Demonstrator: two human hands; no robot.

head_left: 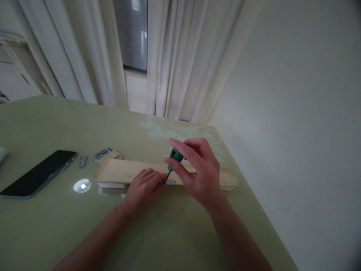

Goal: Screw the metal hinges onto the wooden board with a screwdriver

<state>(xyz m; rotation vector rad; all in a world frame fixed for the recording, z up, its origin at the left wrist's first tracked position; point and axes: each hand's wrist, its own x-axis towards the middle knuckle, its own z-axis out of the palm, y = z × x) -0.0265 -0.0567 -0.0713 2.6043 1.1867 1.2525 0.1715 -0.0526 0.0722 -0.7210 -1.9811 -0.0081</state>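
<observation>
Green-handled screwdriver (170, 166), probably light and rigid, best gripped by its handle (176, 154): the right hand (203, 175) clamps it there, tip at the wooden board (115, 169), toward the surface (175, 237)'s right edge; the left hand (145, 184)'s hold is unclear.

Wooden board (118, 169): middle partly hidden behind left hand (143, 185) and right hand (201, 169). Green-handled screwdriver (176, 155): handle partly covered by right fingers; tip contact too small to tell. Metal plate (172, 182): left end indistinct. White object (2, 153): cut off at left edge, kind unclear. Forearms (237, 237): cut off at bottom edge. Window (132, 34): cut off at top, view through it blurred.
</observation>
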